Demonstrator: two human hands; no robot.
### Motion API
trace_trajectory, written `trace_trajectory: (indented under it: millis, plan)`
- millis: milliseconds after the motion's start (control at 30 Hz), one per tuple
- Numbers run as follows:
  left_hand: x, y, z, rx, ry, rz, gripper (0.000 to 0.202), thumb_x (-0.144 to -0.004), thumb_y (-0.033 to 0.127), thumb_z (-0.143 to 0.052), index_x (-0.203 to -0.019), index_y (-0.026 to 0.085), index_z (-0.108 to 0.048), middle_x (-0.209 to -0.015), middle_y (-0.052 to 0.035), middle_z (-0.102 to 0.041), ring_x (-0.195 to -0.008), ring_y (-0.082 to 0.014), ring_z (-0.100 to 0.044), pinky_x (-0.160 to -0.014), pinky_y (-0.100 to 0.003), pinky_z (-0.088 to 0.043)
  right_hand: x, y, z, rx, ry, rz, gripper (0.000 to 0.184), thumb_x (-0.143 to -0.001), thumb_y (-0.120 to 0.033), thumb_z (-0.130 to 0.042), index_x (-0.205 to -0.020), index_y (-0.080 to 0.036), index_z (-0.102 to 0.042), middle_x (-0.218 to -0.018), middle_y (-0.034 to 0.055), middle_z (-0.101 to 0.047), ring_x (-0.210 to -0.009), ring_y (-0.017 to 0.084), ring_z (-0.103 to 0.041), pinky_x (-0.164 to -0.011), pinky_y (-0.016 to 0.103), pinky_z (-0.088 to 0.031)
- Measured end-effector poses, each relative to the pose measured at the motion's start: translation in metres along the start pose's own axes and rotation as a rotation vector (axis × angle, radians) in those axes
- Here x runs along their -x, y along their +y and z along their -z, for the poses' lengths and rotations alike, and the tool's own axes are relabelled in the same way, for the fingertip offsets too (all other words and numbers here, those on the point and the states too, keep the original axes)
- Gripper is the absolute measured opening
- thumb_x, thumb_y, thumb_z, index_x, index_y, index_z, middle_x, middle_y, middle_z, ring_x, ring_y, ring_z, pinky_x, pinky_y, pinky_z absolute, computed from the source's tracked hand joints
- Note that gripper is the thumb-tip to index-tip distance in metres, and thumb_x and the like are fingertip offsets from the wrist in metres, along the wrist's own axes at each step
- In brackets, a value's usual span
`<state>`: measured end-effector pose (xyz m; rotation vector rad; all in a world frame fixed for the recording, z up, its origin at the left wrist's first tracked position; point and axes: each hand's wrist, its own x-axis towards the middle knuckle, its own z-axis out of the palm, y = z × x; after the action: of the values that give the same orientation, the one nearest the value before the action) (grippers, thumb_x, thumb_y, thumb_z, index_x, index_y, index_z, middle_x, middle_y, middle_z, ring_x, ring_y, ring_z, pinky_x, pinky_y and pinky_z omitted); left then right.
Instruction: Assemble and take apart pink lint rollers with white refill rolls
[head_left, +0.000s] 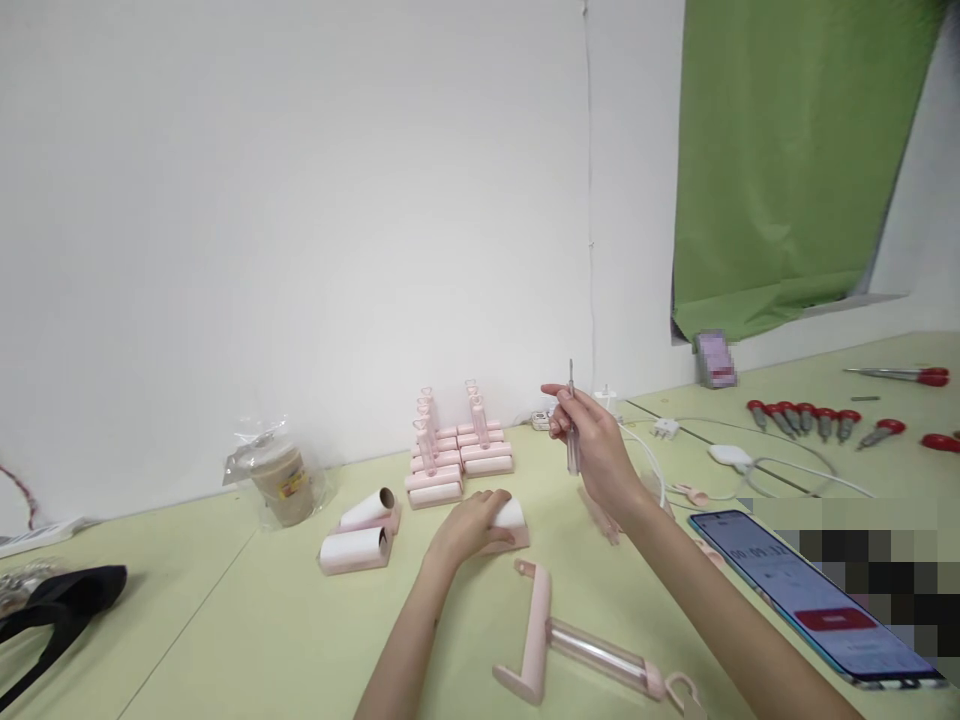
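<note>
My left hand (pixel 471 525) lies over a white lint roll in a pink holder (pixel 511 520) on the pale green table (pixel 225 620), fingers curled on it. My right hand (pixel 592 445) is raised above the table and pinches a small screwdriver (pixel 572 420) with a clear handle, its tip pointing up. In front of me lies a pink roller handle with a clear tube (pixel 570 650). Two more white rolls in pink holders (pixel 360 535) sit to the left.
A stack of pink roller parts (pixel 457 455) stands by the wall. A bagged cup (pixel 281 480) is at left, a black bag (pixel 60 600) far left. A phone (pixel 806 595), white cables (pixel 750 465) and several red-handled screwdrivers (pixel 810 418) lie at right.
</note>
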<state>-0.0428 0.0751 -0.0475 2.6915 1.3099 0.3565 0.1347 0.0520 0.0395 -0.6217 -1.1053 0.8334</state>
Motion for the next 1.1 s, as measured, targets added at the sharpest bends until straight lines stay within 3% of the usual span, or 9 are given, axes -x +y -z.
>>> trace_trajectory:
  millis: [167,300,467,567,667,767,867,1000,1100]
  plan:
    - [0.01,0.0,-0.011,-0.012,-0.029,0.012,0.049,-0.071,0.032,-0.061,-0.116,0.018,-0.045,-0.115,-0.009,-0.053,-0.103,-0.0252,-0.049,-0.087,-0.034,-0.036,0.008,-0.016,-0.003,-0.023,-0.04,-0.007,0.022,-0.081,-0.036,-0.049,-0.091,-0.021,-0.06,-0.057,-0.0051,-0.035,-0.055,0.01,-0.039,-0.052,0.021,-0.036]
    - [0.06,-0.006,0.0,-0.019,-0.025,0.099,0.051,-0.074,0.024,-0.057,-0.121,0.016,-0.039,-0.119,-0.0105,-0.051,-0.107,-0.025,-0.046,-0.091,-0.036,-0.035,0.02,-0.035,-0.001,0.104,-0.177,0.001,0.021,-0.083,-0.036,-0.045,-0.09,-0.021,-0.059,-0.059,-0.0038,-0.038,-0.056,0.011,-0.041,-0.052,0.023,-0.038]
    - [0.15,-0.035,0.019,-0.076,0.008,0.275,0.045,-0.076,0.021,-0.054,-0.119,0.027,-0.044,-0.127,-0.0073,-0.044,-0.115,-0.0277,-0.038,-0.093,-0.042,-0.034,0.042,-0.038,0.023,0.825,-0.502,0.206,0.022,-0.084,-0.038,-0.043,-0.091,-0.024,-0.058,-0.08,0.0023,-0.057,-0.064,0.016,-0.051,-0.055,0.027,-0.038]
    - [0.178,-0.064,0.022,-0.224,0.091,0.472,0.043,-0.077,0.026,-0.054,-0.118,0.037,-0.046,-0.141,-0.0044,-0.023,-0.127,-0.0371,-0.015,-0.097,-0.054,-0.022,0.058,-0.02,0.044,1.142,-0.845,0.219,0.021,-0.085,-0.038,-0.04,-0.087,-0.027,-0.058,-0.081,0.0016,-0.059,-0.067,0.018,-0.055,-0.055,0.029,-0.036]
    - [0.18,-0.092,0.025,-0.151,0.027,0.529,0.046,-0.079,0.031,-0.051,-0.123,0.041,-0.04,-0.145,-0.0013,-0.013,-0.129,-0.0379,-0.006,-0.096,-0.053,-0.025,0.077,0.006,0.062,1.258,-1.042,0.087,0.025,-0.086,-0.037,-0.036,-0.082,-0.025,-0.058,-0.077,0.0026,-0.058,-0.069,0.021,-0.056,-0.058,0.031,-0.037]
    - [0.174,-0.112,0.03,-0.036,0.007,0.479,0.046,-0.082,0.037,-0.044,-0.127,0.039,-0.035,-0.144,-0.0007,-0.019,-0.129,-0.033,-0.014,-0.095,-0.044,-0.032,0.096,0.029,0.075,1.292,-1.074,-0.069,0.023,-0.08,-0.043,-0.047,-0.083,-0.022,-0.057,-0.083,0.0048,-0.057,-0.071,0.023,-0.056,-0.057,0.031,-0.038]
    - [0.167,-0.118,0.034,-0.042,0.057,0.466,0.047,-0.08,0.04,-0.044,-0.127,0.033,-0.037,-0.141,-0.0043,-0.025,-0.128,-0.0336,-0.017,-0.097,-0.049,-0.026,0.109,0.042,0.082,1.265,-1.08,-0.111,0.02,-0.072,-0.037,-0.058,-0.084,-0.022,-0.055,-0.085,0.0037,-0.056,-0.073,0.023,-0.056,-0.058,0.029,-0.038]
    - [0.155,-0.093,0.031,0.093,0.333,0.497,0.07,-0.07,0.049,-0.053,-0.129,0.018,-0.033,-0.14,-0.0159,-0.022,-0.128,-0.037,-0.009,-0.099,-0.056,-0.007,0.113,0.04,0.075,1.295,-1.028,0.023,0.005,-0.076,-0.021,-0.048,-0.079,-0.021,-0.052,-0.082,0.0015,-0.057,-0.067,0.018,-0.056,-0.053,0.025,-0.033]
    - [0.138,-0.046,0.013,0.385,0.401,0.468,0.058,-0.076,0.059,-0.036,-0.114,0.015,-0.043,-0.109,-0.0162,-0.055,-0.105,-0.0286,-0.048,-0.091,-0.044,-0.034,0.112,0.034,0.056,1.299,-1.006,0.183,0.007,-0.075,-0.022,-0.05,-0.082,-0.022,-0.051,-0.077,-0.0001,-0.06,-0.066,0.017,-0.057,-0.052,0.024,-0.03]
